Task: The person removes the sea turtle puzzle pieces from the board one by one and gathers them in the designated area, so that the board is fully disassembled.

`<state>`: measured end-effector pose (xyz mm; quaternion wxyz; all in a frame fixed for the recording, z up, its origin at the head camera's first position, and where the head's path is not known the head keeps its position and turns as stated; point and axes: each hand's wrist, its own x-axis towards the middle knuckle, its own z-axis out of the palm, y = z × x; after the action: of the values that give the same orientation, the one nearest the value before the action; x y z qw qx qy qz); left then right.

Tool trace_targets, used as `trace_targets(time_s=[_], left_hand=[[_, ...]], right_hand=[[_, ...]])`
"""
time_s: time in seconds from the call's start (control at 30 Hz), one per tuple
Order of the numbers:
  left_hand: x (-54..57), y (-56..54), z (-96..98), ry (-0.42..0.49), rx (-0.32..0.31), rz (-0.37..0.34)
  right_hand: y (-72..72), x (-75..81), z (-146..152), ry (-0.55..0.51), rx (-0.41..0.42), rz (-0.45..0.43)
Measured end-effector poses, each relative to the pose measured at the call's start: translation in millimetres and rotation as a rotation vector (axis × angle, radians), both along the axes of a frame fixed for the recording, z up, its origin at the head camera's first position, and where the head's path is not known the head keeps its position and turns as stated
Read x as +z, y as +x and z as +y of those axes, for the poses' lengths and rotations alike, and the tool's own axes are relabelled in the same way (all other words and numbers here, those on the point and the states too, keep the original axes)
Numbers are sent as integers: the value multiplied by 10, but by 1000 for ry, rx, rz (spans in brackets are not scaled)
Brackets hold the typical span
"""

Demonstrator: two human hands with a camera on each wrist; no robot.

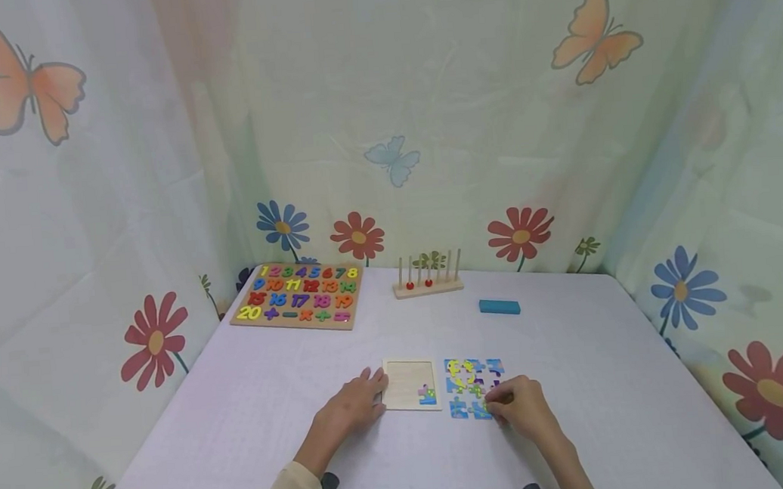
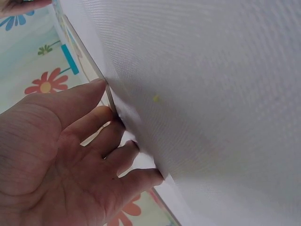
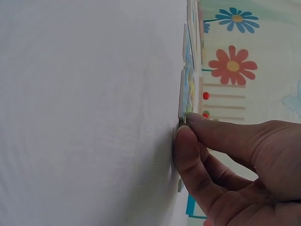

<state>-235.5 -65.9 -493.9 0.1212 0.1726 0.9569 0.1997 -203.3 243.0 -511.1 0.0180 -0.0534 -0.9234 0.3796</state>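
Observation:
A shallow wooden puzzle tray [image 1: 408,383] lies on the table, with one puzzle piece [image 1: 427,395] in its lower right corner. My left hand [image 1: 356,402] touches the tray's left edge. In the left wrist view, the thumb [image 2: 84,96] meets the tray's rim and the other fingers rest, loosely bent, on the cloth. To the right of the tray, several blue and yellow puzzle pieces [image 1: 457,385] lie in loose rows. My right hand [image 1: 527,408] pinches a piece at their lower right between thumb and forefinger [image 3: 187,141]; the fingers mostly hide it.
A wooden number board [image 1: 300,296] lies at the back left. A peg stand [image 1: 429,289] with two red beads stands behind the tray, and a teal block [image 1: 500,307] lies at the back right. A flowered curtain [image 1: 423,106] surrounds the white-covered table [image 1: 576,353].

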Motion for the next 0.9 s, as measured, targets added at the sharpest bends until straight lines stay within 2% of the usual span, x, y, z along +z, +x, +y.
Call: trace_targets(time_s=[0.23, 0.33, 0.43, 0.7, 0.8, 0.9], left_hand=[[-9, -1, 2, 2, -1, 5], [-12, -2, 3, 2, 2, 4], [-12, 0, 6, 2, 0, 3], [-24, -9, 9, 3, -6, -8], [-26, -10, 7, 5, -2, -10], [-34, -16, 4, -2, -1, -2]], right_hand=[[-6, 4, -7, 33, 1, 1], [-5, 28, -12, 48, 3, 29], [-4, 92, -36, 66, -2, 127], [-46, 354, -251, -7, -18, 535], [-84, 418, -348, -19, 12, 592], [-125, 443, -459, 5, 64, 575]])
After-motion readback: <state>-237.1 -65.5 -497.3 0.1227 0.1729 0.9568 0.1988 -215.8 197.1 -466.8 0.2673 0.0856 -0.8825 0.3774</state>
